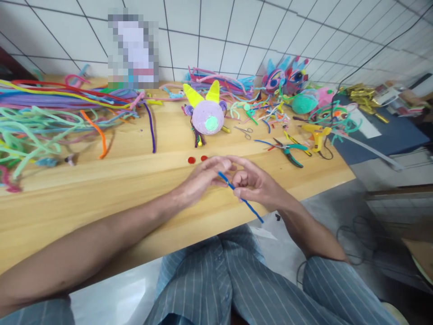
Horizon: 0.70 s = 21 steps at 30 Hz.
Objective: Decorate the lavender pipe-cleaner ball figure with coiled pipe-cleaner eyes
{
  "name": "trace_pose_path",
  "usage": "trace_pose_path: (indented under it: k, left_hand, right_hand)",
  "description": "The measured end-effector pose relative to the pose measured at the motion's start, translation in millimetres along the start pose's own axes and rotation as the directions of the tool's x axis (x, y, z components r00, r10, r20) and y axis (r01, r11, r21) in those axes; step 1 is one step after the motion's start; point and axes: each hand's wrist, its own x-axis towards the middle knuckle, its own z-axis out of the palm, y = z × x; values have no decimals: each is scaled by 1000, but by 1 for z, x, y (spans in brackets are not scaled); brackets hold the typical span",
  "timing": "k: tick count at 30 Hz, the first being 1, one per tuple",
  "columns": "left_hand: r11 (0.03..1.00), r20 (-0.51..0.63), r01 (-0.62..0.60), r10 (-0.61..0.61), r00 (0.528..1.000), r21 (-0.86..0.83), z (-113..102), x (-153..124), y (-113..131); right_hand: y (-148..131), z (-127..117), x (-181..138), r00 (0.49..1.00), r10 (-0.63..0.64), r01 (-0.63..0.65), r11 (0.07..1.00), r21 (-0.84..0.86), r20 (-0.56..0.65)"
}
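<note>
A short blue pipe cleaner (252, 208) slants down to the right between my hands, just above the table's front edge. My right hand (255, 183) pinches it near its middle with thumb and curled fingers. My left hand (204, 176) is closed at its upper end, its fingertips meeting those of my right hand; their exact hold is partly hidden. Two red discs (191, 160) lie just beyond my left hand. Farther back stands a lilac ball-shaped figure (204, 118) wound in pipe cleaner, with yellow pointed ears and a mint round patch.
Bundles of coloured pipe cleaners (64, 101) cover the left side. Small scissors (245, 131), teal-handled pliers (292, 151) and a yellow glue gun (317, 135) lie to the right. Finished-looking colourful figures (284, 79) stand against the tiled wall. A purple pipe cleaner (150, 128) lies alone.
</note>
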Motion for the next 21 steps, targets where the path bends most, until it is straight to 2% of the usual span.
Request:
trace_pose_path:
  k: [2, 4, 6, 8, 9, 11, 14, 16, 18, 21]
  left_hand:
    - [997, 153, 51, -58, 987, 52, 2, -1, 0]
    - [990, 200, 47, -73, 977, 134, 3, -3, 0]
    - [983, 75, -27, 13, 997, 182, 1, -3, 3]
    - [978, -97, -76, 96, 991, 196, -3, -1, 7]
    - [980, -150, -63, 93, 984, 191, -5, 1, 10]
    - [986, -165, 33, -5, 986, 165, -7, 3, 15]
    - [964, -65, 217, -210, 976, 153, -5, 3, 19]
    - [945, -6, 273, -276, 961, 181, -3, 1, 19]
    - [939, 27, 262, -275, 961, 224, -2, -1, 18]
    - [938, 42, 182, -203, 978, 296, -3, -2, 13]
  right_hand:
    - [1, 1, 0, 1000, 2, 0, 996, -87, 20]
    - [3, 1, 0, 999, 4, 2, 984, -178, 32]
    - [4, -1, -1, 1000, -10, 16, 976, -217, 27]
    - [2, -8, -3, 998, -52, 44, 957, -287, -19]
    - [0, -13, -4, 996, -81, 58, 926, -372, -45]
    - [-5, -24, -5, 986, -157, 93, 797, -597, -56]
    - [-10, -37, -7, 973, -228, 165, 554, -816, 42]
    - [-11, -42, -7, 969, -228, 193, 457, -868, 95]
    - [-10, -43, -6, 970, -218, 192, 421, -887, 106]
    - [-8, -41, -1, 967, -243, 188, 473, -861, 77]
